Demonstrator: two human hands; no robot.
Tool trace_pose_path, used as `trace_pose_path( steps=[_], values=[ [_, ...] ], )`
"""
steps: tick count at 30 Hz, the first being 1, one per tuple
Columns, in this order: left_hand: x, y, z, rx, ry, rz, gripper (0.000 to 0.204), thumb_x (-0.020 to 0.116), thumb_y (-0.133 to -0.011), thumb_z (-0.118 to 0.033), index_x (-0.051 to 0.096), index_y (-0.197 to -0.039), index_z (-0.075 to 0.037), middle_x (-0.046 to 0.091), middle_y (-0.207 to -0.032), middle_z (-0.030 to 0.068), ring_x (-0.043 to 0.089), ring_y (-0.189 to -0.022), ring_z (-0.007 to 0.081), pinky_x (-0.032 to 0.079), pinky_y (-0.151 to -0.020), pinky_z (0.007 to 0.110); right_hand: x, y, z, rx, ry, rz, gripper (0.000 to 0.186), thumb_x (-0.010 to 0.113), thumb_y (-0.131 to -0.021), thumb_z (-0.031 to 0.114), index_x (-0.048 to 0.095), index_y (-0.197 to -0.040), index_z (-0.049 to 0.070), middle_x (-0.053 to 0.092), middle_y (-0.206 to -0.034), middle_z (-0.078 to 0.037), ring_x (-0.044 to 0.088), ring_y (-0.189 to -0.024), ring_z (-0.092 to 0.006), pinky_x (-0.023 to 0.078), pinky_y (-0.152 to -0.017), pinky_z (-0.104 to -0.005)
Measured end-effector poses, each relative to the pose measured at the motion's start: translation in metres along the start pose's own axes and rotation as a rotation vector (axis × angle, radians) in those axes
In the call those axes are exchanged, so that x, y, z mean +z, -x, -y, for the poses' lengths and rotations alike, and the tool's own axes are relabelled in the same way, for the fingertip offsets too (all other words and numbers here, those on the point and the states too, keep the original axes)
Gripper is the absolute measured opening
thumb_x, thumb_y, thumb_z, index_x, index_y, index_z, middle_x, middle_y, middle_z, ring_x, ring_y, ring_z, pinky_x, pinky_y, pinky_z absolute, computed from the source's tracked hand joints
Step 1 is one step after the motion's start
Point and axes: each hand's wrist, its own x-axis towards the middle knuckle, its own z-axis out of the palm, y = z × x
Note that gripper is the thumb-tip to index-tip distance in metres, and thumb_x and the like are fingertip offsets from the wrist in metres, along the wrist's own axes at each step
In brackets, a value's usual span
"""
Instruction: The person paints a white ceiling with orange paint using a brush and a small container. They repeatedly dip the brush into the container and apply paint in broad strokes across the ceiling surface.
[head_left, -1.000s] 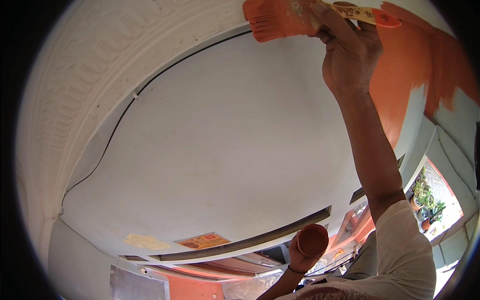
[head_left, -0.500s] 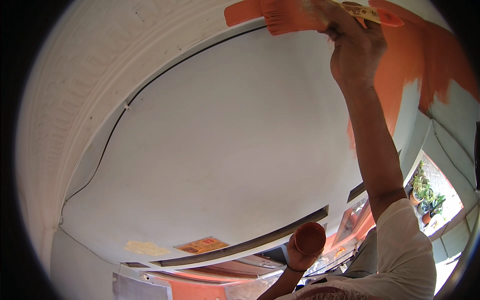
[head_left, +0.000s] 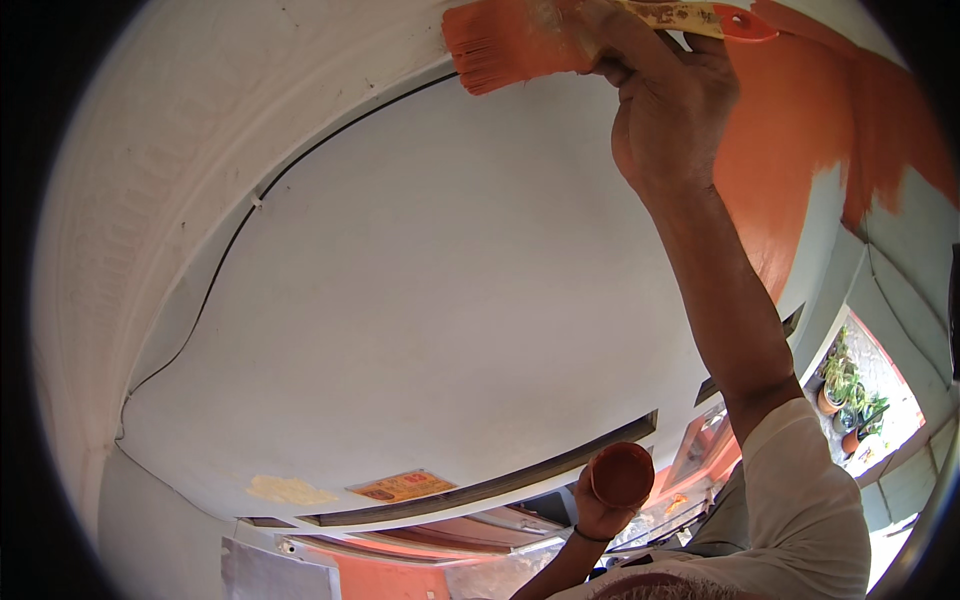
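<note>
My right hand [head_left: 668, 105] is raised high and grips a wide paintbrush [head_left: 520, 40] whose bristles are loaded with orange paint and press against the pale wall [head_left: 420, 280] near its top. The brush's yellowish handle with an orange tip [head_left: 745, 22] sticks out to the right of my fingers. An orange-painted patch [head_left: 790, 150] covers the wall to the right of my arm. Low down, my left hand [head_left: 598, 510] holds a small round orange paint pot [head_left: 622, 474].
A thin black cable [head_left: 250, 210] runs along the wall below a white textured moulding [head_left: 120, 230]. A yellow patch [head_left: 290, 490] and an orange sticker [head_left: 402, 486] lie near a dark rail. Potted plants [head_left: 845, 395] stand outside at the right.
The brush has swept back right and slightly down along the wall top. The view shifted, so my arm now appears closer to the centre. The pot stays in my left hand.
</note>
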Motion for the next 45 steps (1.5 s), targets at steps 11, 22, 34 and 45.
trace_pose_path(
  steps=[11, 22, 34, 45],
  values=[
    [0.007, 0.002, 0.000, 0.072, -0.023, -0.132, 0.066, 0.058, -0.100, -0.060, 0.058, -0.143, -0.009, 0.062, -0.138, 0.0217, 0.063, -0.126, 0.0383, 0.062, -0.092, 0.050, 0.000, -0.005, 0.001, -0.007, 0.046, -0.126, 0.009, 0.077, -0.092, 0.002, 0.068, -0.093, 0.004, 0.067, -0.082, -0.002, 0.065, -0.066, -0.0104, 0.056, -0.059, -0.0251],
    [0.006, 0.000, -0.003, 0.034, -0.034, -0.139, 0.067, 0.059, -0.100, -0.061, 0.058, -0.143, -0.008, 0.063, -0.137, 0.0212, 0.063, -0.126, 0.0379, 0.061, -0.092, 0.049, -0.015, -0.012, 0.007, -0.070, 0.147, -0.107, 0.005, 0.076, -0.092, 0.003, 0.076, -0.089, -0.002, 0.064, -0.077, -0.001, 0.058, -0.061, -0.0081, 0.047, -0.054, -0.0229],
    [0.005, -0.003, -0.002, -0.019, -0.030, -0.059, 0.068, 0.059, -0.100, -0.060, 0.059, -0.143, -0.008, 0.062, -0.138, 0.0213, 0.062, -0.127, 0.0369, 0.062, -0.094, 0.049, -0.036, -0.025, 0.020, -0.069, 0.195, -0.124, 0.008, 0.074, -0.093, 0.002, 0.077, -0.093, -0.006, 0.063, -0.074, -0.003, 0.055, -0.057, -0.0092, 0.046, -0.051, -0.0238],
    [0.002, -0.007, -0.001, -0.030, -0.044, -0.024, 0.073, 0.065, -0.098, -0.060, 0.055, -0.147, -0.006, 0.061, -0.138, 0.0221, 0.061, -0.128, 0.0370, 0.062, -0.095, 0.049, -0.060, -0.036, 0.029, -0.058, 0.220, -0.161, 0.012, 0.072, -0.094, 0.000, 0.076, -0.094, -0.011, 0.063, -0.071, -0.006, 0.056, -0.048, -0.0137, 0.046, -0.043, -0.0255]
  ],
)
